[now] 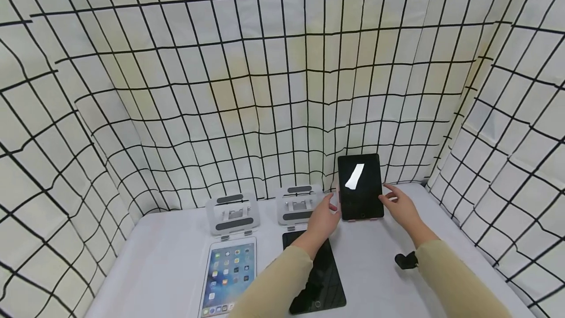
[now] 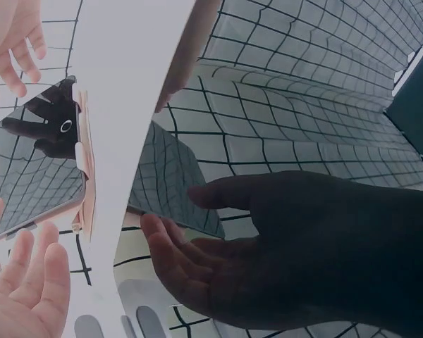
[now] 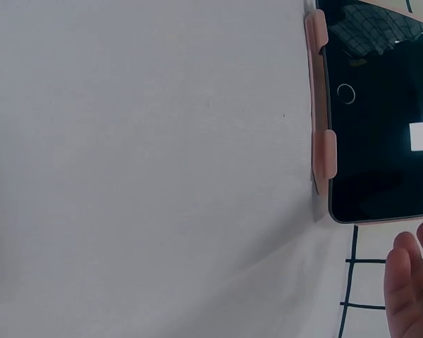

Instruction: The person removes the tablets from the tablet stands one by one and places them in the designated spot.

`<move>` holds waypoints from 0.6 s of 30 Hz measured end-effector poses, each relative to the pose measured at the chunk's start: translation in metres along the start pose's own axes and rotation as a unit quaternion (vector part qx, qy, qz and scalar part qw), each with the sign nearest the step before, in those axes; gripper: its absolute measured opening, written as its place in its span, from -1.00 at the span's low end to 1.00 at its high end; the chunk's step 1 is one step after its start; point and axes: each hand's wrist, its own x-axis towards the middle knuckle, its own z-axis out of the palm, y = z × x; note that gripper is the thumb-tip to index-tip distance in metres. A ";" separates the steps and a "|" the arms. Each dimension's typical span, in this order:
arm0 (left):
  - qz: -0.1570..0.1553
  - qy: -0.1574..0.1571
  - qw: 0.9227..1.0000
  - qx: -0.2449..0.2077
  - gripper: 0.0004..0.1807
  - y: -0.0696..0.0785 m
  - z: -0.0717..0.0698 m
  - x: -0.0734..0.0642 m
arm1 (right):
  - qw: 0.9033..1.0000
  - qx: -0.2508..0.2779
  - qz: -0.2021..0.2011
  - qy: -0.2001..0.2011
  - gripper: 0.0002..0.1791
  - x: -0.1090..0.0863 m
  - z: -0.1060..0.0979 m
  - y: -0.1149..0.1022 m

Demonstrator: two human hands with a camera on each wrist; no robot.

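A black tablet (image 1: 359, 188) leans upright, its screen dark with a bright reflection. Pink stand lips (image 3: 330, 153) hold its lower edge in the right wrist view. My left hand (image 1: 324, 217) is at the tablet's left side, fingers loosely bent and fingertips close to the edge. On the opposite side, my right hand (image 1: 400, 206) has its thumb and fingers spread apart, with the fingertips right by the right edge. In the right wrist view a small gap shows between these fingers (image 3: 402, 274) and the tablet.
Two pale stands with grey pads, a left stand (image 1: 233, 214) and a right stand (image 1: 297, 205), are at the back. A white tablet (image 1: 229, 271) with lit icons lies in front. Beneath my left forearm lies another black tablet (image 1: 324, 278). Near my right sleeve is a small black object (image 1: 406, 260).
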 end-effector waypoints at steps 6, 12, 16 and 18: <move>-0.015 -0.003 1.000 -0.014 -0.31 0.003 0.002 0.012 | 1.000 0.003 0.002 -0.008 -0.27 0.006 0.005 -0.007; -0.014 -0.011 0.999 -0.032 -0.27 0.005 0.004 0.021 | 1.000 0.005 0.011 -0.019 -0.22 0.014 0.008 -0.011; -0.019 -0.009 0.999 -0.037 -0.27 0.006 0.009 0.028 | 1.000 0.004 0.012 -0.023 -0.18 0.018 0.009 -0.008; -0.022 -0.009 0.999 -0.042 -0.28 0.006 0.012 0.031 | 1.000 0.005 0.014 -0.025 -0.18 0.021 0.009 -0.005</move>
